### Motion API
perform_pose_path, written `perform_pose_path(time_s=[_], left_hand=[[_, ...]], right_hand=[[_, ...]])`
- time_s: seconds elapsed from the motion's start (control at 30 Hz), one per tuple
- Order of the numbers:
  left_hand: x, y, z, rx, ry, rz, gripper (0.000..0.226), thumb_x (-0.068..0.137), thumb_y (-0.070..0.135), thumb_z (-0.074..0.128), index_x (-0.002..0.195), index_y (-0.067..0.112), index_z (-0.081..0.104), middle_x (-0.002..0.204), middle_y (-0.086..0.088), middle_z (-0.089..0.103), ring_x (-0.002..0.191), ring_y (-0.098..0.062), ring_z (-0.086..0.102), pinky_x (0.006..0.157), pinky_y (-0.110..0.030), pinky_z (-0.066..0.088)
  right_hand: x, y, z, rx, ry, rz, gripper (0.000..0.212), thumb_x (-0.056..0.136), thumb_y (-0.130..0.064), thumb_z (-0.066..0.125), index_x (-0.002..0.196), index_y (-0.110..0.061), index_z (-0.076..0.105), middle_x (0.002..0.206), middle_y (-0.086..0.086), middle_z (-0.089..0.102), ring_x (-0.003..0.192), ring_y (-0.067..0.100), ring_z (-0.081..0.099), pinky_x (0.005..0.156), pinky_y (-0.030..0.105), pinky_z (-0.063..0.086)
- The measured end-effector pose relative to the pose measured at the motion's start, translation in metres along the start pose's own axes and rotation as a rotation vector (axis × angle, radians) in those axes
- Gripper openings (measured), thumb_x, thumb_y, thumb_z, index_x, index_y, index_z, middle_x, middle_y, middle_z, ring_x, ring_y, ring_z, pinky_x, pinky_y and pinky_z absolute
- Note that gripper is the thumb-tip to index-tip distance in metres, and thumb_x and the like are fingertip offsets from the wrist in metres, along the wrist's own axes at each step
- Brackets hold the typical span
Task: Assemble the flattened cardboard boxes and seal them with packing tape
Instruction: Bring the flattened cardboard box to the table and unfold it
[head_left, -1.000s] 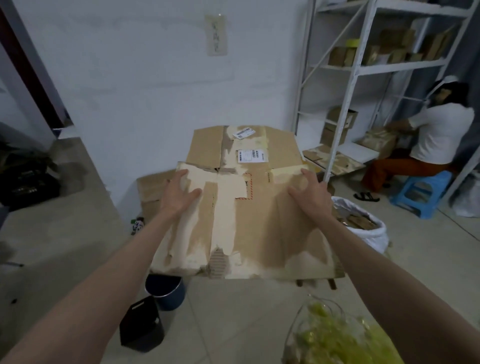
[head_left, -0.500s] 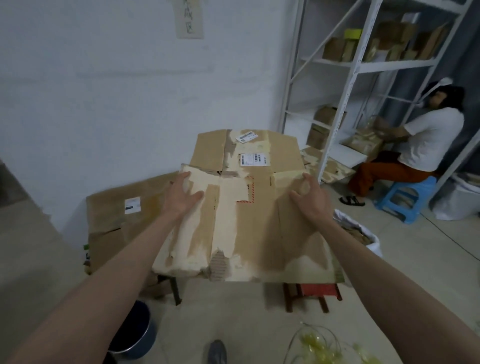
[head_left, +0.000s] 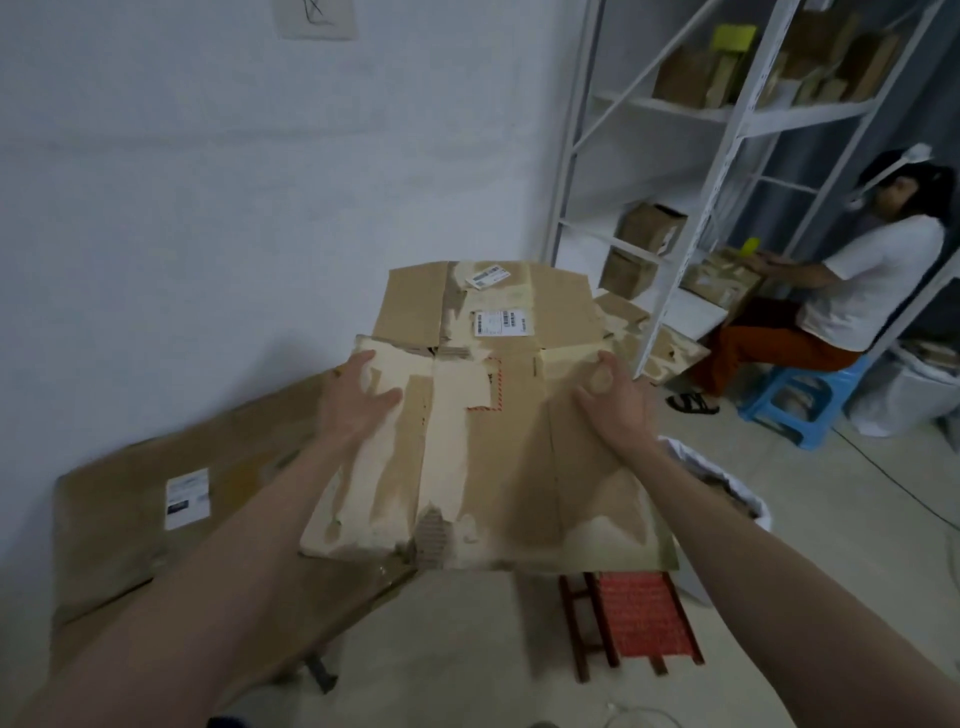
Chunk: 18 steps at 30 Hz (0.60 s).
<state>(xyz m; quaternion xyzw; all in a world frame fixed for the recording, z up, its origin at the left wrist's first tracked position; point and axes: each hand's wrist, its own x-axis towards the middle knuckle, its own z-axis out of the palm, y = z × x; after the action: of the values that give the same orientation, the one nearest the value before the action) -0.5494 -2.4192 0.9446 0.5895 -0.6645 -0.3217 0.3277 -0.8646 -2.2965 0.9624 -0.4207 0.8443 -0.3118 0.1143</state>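
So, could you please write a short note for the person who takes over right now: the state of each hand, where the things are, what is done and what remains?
Left hand: gripping the left far edge of the flattened cardboard box, thumb on top.
Right hand: gripping the right far edge of the same box.
The box is held in the air, still flat, covered with old tape residue and labels. More flat cardboard lies lower left; a red stool stands on the floor below.
Done: one flat box picked up.
Left: open it, fold the flaps, seal it. No packing tape is in view.

label print (head_left: 501, 323) too small to read | left grip fingertips (head_left: 340, 371) hidden behind cardboard box (head_left: 483, 467) edge
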Motion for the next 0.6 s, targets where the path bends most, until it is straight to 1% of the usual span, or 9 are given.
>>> perform_pose_path(time_s=[0.07,0.17,0.3,0.4,0.43,0.53,0.6], left_hand=[[0.025,-0.005,0.012,0.002,0.004,-0.018,0.069,0.085,0.031,0.077,0.146,0.027,0.044,0.146,-0.015,0.041,0.133,-0.030,0.041,0.101,-0.032,0.037],[0.059,-0.020,0.031,-0.001,0.012,-0.066,0.071,0.085,0.034,0.076,0.147,0.032,0.042,0.152,-0.012,0.036,0.139,-0.027,0.035,0.107,-0.033,0.035],[0.100,-0.042,0.055,0.018,0.053,-0.127,0.072,0.084,0.039,0.075,0.147,0.037,0.039,0.157,-0.008,0.032,0.144,-0.028,0.029,0.111,-0.038,0.033],[0.128,-0.057,0.074,0.049,0.098,-0.205,0.072,0.084,0.040,0.074,0.146,0.039,0.037,0.159,-0.008,0.031,0.148,-0.028,0.021,0.113,-0.040,0.031],[0.134,-0.061,0.080,0.049,0.117,-0.241,0.072,0.084,0.040,0.074,0.146,0.040,0.037,0.159,-0.009,0.031,0.148,-0.029,0.021,0.112,-0.039,0.031],[0.149,-0.069,0.095,0.040,0.157,-0.310,0.072,0.084,0.041,0.074,0.146,0.039,0.036,0.156,-0.009,0.034,0.145,-0.029,0.025,0.107,-0.037,0.032],[0.153,-0.073,0.102,0.036,0.197,-0.372,0.071,0.085,0.040,0.073,0.145,0.039,0.036,0.151,-0.011,0.038,0.137,-0.028,0.035,0.095,-0.030,0.033]], right_hand=[[0.026,0.000,0.012,-0.020,-0.007,-0.005,0.066,0.086,-0.050,0.063,0.143,-0.040,0.033,0.135,0.018,0.053,0.122,0.038,0.051,0.099,0.048,0.044],[0.067,-0.001,0.035,-0.033,-0.031,-0.020,0.066,0.086,-0.050,0.063,0.143,-0.041,0.033,0.141,0.017,0.047,0.119,0.038,0.054,0.095,0.047,0.045],[0.129,-0.002,0.070,-0.025,-0.109,-0.052,0.066,0.087,-0.051,0.062,0.144,-0.043,0.030,0.137,0.020,0.045,0.112,0.041,0.056,0.083,0.041,0.044],[0.180,-0.005,0.101,-0.047,-0.176,-0.115,0.067,0.088,-0.052,0.060,0.147,-0.044,0.028,0.135,0.020,0.047,0.113,0.040,0.057,0.080,0.038,0.042],[0.195,-0.006,0.110,-0.054,-0.195,-0.134,0.068,0.088,-0.052,0.060,0.147,-0.044,0.028,0.133,0.020,0.050,0.112,0.039,0.057,0.079,0.037,0.041],[0.238,-0.009,0.139,-0.044,-0.262,-0.192,0.069,0.088,-0.052,0.061,0.147,-0.042,0.028,0.124,0.018,0.054,0.097,0.033,0.056,0.073,0.034,0.038],[0.264,-0.011,0.160,-0.038,-0.325,-0.234,0.069,0.088,-0.053,0.061,0.148,-0.040,0.028,0.125,0.016,0.055,0.100,0.033,0.057,0.076,0.036,0.044]])
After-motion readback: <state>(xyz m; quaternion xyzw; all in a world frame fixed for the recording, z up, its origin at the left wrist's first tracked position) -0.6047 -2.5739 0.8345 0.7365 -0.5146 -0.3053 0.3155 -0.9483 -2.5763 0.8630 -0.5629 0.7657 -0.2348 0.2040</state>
